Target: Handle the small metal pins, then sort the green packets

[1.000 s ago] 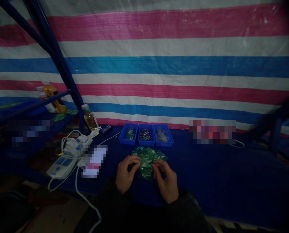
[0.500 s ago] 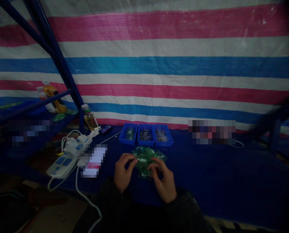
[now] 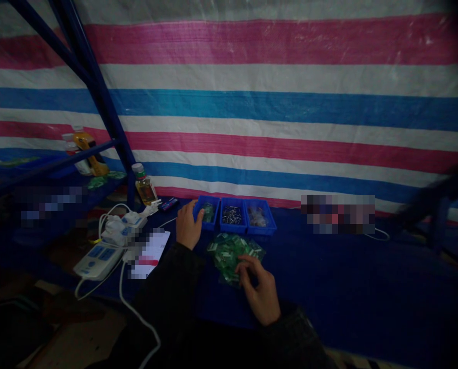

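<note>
My left hand (image 3: 189, 225) is at the left side of the left blue bin (image 3: 207, 225), fingers over its rim and the thumb apart; no held item shows. Inside that bin lie small clear-and-green packets (image 3: 208, 211). My right hand (image 3: 260, 291) rests at the right edge of a pile of green plastic packets (image 3: 229, 253), with thumb and fingertips drawn together; what they pinch, if anything, is too small to make out. The middle bin (image 3: 233, 228) contains small metal pins or screws (image 3: 232, 215), and the right bin (image 3: 262, 230) has small clear packets (image 3: 256, 217).
Left on the blue table (image 3: 347, 287) are a phone (image 3: 155, 251), a power strip (image 3: 100, 260) with white cables, a small dark box (image 3: 170, 204) and a bottle (image 3: 145, 188). A blue metal post (image 3: 111, 120) rises there. A striped sheet (image 3: 271, 113) hangs behind.
My left hand has left the packet pile and moved up and left to the left bin. My right hand has stayed by the pile. The view has shifted slightly.
</note>
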Tool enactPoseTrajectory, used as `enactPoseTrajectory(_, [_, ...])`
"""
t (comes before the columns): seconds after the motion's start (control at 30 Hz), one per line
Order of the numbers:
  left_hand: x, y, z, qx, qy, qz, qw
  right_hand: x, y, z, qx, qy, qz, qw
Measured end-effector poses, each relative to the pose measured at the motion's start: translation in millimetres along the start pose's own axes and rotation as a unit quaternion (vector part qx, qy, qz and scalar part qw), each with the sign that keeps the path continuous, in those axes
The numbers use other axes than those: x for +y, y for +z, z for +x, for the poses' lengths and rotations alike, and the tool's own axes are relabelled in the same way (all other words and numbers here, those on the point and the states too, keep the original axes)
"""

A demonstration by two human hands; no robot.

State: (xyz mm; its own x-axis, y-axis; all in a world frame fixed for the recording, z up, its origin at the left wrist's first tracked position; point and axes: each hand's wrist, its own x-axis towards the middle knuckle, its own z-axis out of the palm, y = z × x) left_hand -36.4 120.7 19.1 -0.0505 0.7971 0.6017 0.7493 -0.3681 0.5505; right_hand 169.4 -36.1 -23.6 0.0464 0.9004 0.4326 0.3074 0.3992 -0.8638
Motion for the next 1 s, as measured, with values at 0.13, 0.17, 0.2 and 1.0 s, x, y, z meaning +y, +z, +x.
enactPoseTrajectory(0.13, [-6.0, 6.9, -18.8, -0.089, 0.074, 0.061, 0.991, 0.4, -0.5, 0.5, -0.010, -0.007, -0.023, 1.000])
enactPoseTrajectory(0.17, [-5.7, 9.1, -23.3, -0.098, 0.080, 0.071, 0.989, 0.3, -0.7, 0.7, -0.014, -0.008, -0.029, 0.999])
enactPoseTrajectory(0.2, [-4.7, 11.4, -26.9, -0.108, 0.086, 0.075, 0.988, 0.2, -1.0, 0.9, -0.018, -0.009, -0.035, 0.999])
enactPoseTrajectory(1.0, [30.9, -4.2, -43.6, -0.111, 0.117, 0.036, 0.986, 23.1, -9.2, 5.6, 0.088, -0.016, -0.302, 0.949])
